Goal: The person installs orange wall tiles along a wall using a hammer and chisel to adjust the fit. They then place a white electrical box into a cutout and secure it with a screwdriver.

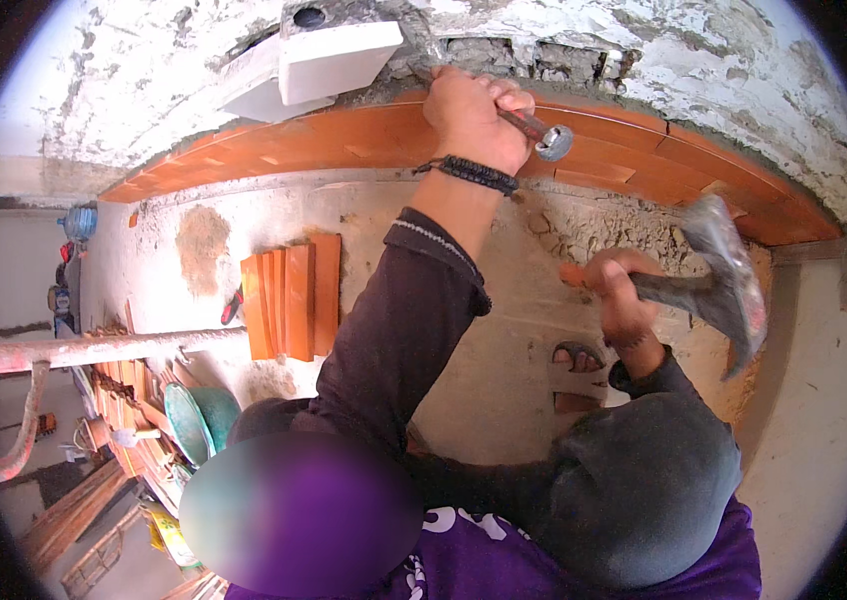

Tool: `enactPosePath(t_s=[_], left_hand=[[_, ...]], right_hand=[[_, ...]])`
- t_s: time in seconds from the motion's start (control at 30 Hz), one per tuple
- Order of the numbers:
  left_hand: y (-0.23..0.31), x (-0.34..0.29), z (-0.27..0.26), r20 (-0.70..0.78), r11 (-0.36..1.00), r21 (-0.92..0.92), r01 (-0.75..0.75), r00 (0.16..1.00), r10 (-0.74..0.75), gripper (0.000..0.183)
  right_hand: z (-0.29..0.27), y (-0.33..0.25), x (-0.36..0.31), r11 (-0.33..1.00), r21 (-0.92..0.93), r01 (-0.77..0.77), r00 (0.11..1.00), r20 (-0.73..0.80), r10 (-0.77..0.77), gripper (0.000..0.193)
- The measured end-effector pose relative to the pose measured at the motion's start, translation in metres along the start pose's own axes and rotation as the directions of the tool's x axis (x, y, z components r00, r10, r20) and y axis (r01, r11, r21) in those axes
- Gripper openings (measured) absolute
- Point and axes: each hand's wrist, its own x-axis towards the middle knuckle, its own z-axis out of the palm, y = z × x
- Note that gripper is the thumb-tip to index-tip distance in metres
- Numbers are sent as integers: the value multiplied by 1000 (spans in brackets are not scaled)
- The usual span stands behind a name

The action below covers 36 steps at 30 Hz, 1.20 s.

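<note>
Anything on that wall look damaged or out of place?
Yes. Above the orange brick course, the plaster is broken away, baring rough masonry where the left hand holds a chisel. The right hand holds a hammer.

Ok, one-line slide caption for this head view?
Left hand grips a steel chisel at the orange tile course, right hand holds a hammer.
</note>
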Motion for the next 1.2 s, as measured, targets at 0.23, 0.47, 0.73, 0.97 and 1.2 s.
enactPosePath(t_s=[0.23,0.47,0.73,0.97,1.2], left_hand=[[6,1,-2,-24,999,22,-27,999,28,18],[13,11,-9,12,999,-20,40,999,-40,37],[13,9,-7,18,998,-3,60,998,-60,29],[10,12,-7,36,999,35,22,999,-23,28],[18,9,-21,11,997,64,-34,999,34,26]], right_hand=[[-1,13,-2,995,-34,-93,995,-38,92,13],[0,5,4,967,-100,-236,972,-17,235,11],[9,9,11,967,-234,-97,995,-29,93,13],[16,20,11,993,-114,15,1000,26,-12,14],[11,13,-4,999,-16,-43,997,-72,42,11]])
